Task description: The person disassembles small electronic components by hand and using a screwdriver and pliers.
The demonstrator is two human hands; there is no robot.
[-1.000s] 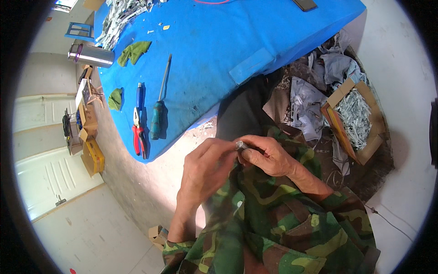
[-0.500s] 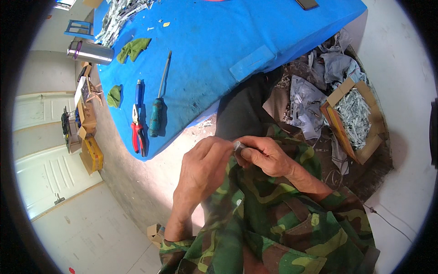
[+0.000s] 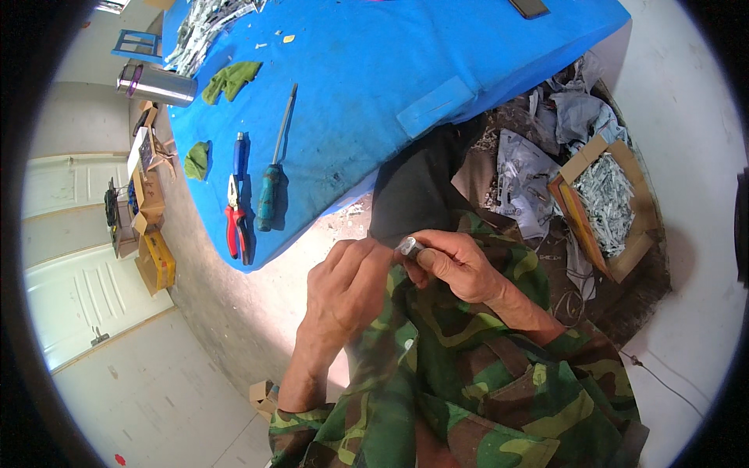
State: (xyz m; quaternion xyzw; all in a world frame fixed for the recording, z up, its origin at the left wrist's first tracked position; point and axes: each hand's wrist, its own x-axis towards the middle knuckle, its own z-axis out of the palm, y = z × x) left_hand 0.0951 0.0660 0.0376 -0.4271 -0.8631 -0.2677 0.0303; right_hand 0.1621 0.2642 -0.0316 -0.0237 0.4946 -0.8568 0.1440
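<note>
Both hands meet over my lap, below the edge of a blue-covered table (image 3: 406, 70). My right hand (image 3: 456, 265) pinches a small silvery metal piece (image 3: 409, 248) between thumb and fingers. My left hand (image 3: 347, 285) curls against the same piece from the left, fingers closed around its near end. Camouflage sleeves cover both forearms. On the table lie red-and-blue pliers (image 3: 236, 210) and a screwdriver (image 3: 273, 175) with a green-blue handle, well apart from both hands.
Green rags (image 3: 230, 78) and a steel flask (image 3: 156, 82) sit at the table's far left. A cardboard box of silvery metal scraps (image 3: 608, 203) and crumpled grey waste (image 3: 530, 179) lie on the floor to my right. Small cartons (image 3: 148, 234) line the wall at left.
The hands stay together on the small metal piece, drifting slightly down and left in view. Fingers have shifted a little around it.
</note>
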